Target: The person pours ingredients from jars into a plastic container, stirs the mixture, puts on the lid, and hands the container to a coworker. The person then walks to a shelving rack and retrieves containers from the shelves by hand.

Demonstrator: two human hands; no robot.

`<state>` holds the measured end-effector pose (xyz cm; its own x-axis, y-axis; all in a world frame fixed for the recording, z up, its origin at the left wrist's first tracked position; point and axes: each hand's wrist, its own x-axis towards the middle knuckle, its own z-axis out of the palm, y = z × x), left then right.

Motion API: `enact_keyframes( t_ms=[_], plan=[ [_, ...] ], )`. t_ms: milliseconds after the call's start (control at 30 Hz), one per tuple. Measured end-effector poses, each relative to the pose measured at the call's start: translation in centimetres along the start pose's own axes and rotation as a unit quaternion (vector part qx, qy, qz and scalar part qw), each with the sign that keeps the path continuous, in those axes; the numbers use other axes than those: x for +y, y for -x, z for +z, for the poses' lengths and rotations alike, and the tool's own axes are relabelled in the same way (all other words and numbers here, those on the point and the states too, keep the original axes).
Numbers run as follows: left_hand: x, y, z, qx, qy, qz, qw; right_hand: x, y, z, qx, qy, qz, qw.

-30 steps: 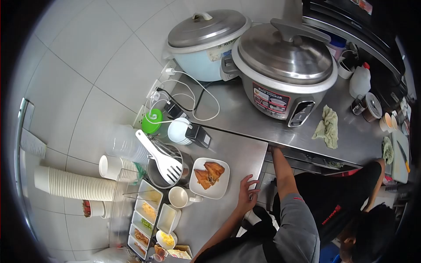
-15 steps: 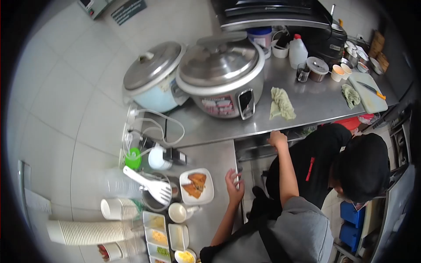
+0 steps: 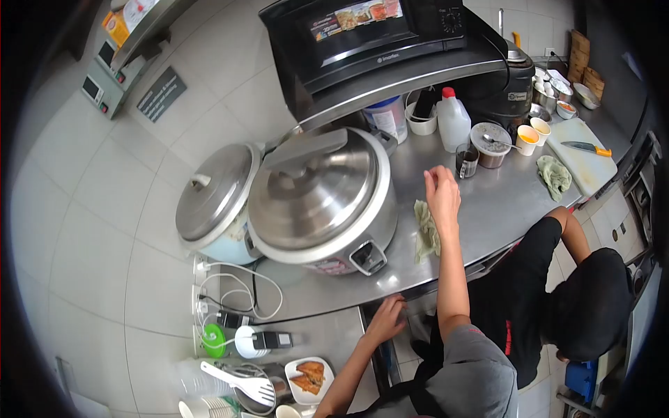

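My right hand (image 3: 442,194) is raised above the steel counter (image 3: 481,209), over a crumpled green cloth (image 3: 426,233). Its fingers are bent together, and I cannot make out whether anything is between them. Lower down, my left hand (image 3: 387,320) is at the counter's front edge with its fingers apart and nothing in it. A large rice cooker (image 3: 317,202) with a steel lid stands left of my right hand. Near the lower edge, a white plate (image 3: 309,381) bears browned pieces of food. A glass cup (image 3: 466,161) and a lidded tub (image 3: 490,145) stand beyond my right hand.
A co-worker (image 3: 516,299) in black bends at the right. A cutting board (image 3: 582,157) holds a knife (image 3: 587,148). A black oven (image 3: 369,42) sits on a shelf above. A second cooker (image 3: 219,202) and a white slotted spatula (image 3: 240,382) are at the left.
My right hand has risen from the gap under the counter edge to above the cloth. My left hand has shifted toward the counter's edge. The view has turned up and right.
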<state>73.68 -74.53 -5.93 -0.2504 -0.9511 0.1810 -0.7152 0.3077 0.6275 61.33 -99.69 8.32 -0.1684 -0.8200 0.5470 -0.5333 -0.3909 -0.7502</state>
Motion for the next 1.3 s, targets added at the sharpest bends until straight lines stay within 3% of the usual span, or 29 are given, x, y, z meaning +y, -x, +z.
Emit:
enact_keyframes(
  t_ms=[33,167,333,533,633,800,900,1033,1167,1233,1267,1300],
  plan=[
    [-0.4,-1.6,0.3,-0.019,0.000,0.020,1.000,0.1,-1.5,0.4,0.023,-0.033,-0.016,0.999],
    [-2.4,-7.2,1.7,-0.062,-0.021,0.092,0.994,0.4,-7.5,2.9,-0.042,-0.268,0.053,0.961],
    [-4.6,-11.5,3.2,-0.082,-0.055,0.138,0.985,1.8,-13.6,8.0,-0.149,-0.478,0.093,0.861],
    [-3.6,-12.3,2.7,-0.120,-0.172,0.142,0.967,3.7,-18.9,17.0,-0.350,-0.345,0.010,0.871],
    [-3.5,-12.4,3.0,-0.131,-0.208,0.142,0.959,2.4,-20.3,19.7,-0.382,-0.241,-0.069,0.890],
    [-3.5,-12.4,2.7,-0.118,-0.156,0.122,0.973,1.4,-20.7,21.6,-0.429,-0.173,-0.133,0.877],
    [-4.2,-12.4,2.9,-0.098,-0.100,0.125,0.982,2.2,-21.2,23.7,-0.433,-0.132,-0.163,0.877],
    [-4.9,-12.0,3.0,-0.105,-0.124,0.171,0.972,7.1,-22.6,25.5,-0.420,-0.023,-0.215,0.881],
    [-5.3,-11.9,3.4,-0.056,-0.092,0.164,0.981,15.3,-24.4,26.8,-0.379,0.127,-0.405,0.822],
    [-5.1,-11.7,3.0,-0.029,-0.108,0.185,0.976,18.8,-25.6,27.8,-0.291,0.138,-0.529,0.785],
    [-5.5,-11.7,3.5,-0.017,-0.128,0.206,0.970,14.7,-23.9,22.3,-0.359,0.066,-0.326,0.872],
    [-6.1,-11.5,4.3,-0.011,-0.148,0.227,0.962,13.7,-22.5,18.7,-0.372,-0.025,-0.257,0.892]
  ],
)
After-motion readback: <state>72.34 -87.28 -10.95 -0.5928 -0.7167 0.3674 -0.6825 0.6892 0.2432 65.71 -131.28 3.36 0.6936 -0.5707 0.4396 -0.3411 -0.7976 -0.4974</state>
